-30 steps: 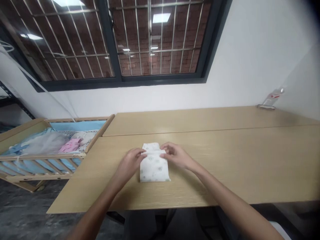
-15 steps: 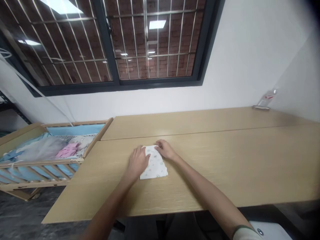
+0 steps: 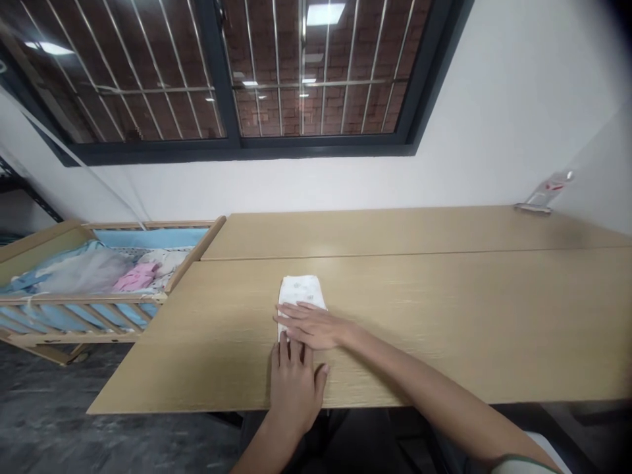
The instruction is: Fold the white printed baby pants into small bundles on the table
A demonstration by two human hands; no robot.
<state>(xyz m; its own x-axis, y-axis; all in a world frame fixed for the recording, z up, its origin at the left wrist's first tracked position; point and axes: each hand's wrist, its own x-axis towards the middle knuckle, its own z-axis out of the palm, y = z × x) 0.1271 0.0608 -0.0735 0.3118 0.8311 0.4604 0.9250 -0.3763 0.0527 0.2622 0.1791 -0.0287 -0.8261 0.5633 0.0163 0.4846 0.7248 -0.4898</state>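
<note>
A small white cloth piece [image 3: 301,288] with a faint print lies flat on the wooden table [image 3: 419,316]. Across its middle and lower part rests my right hand [image 3: 313,324], palm down with fingers stretched out to the left. My left hand [image 3: 295,378] lies flat just in front, its fingertips at the near edge of the cloth and against the right hand. The fingers of the left hand point away from me, with the thumb spread to the right. The hands cover much of the cloth's near half.
To the left stands a wooden crib [image 3: 81,299] with blue lining, holding a pink cloth [image 3: 137,276] and other fabrics. A clear bottle [image 3: 549,191] leans in the far right corner. Behind the table is a white wall with a barred window [image 3: 316,79].
My right hand has moved from the cloth's top right corner down across its middle. My left hand has come off the left side to the near edge. The view has tilted down slightly.
</note>
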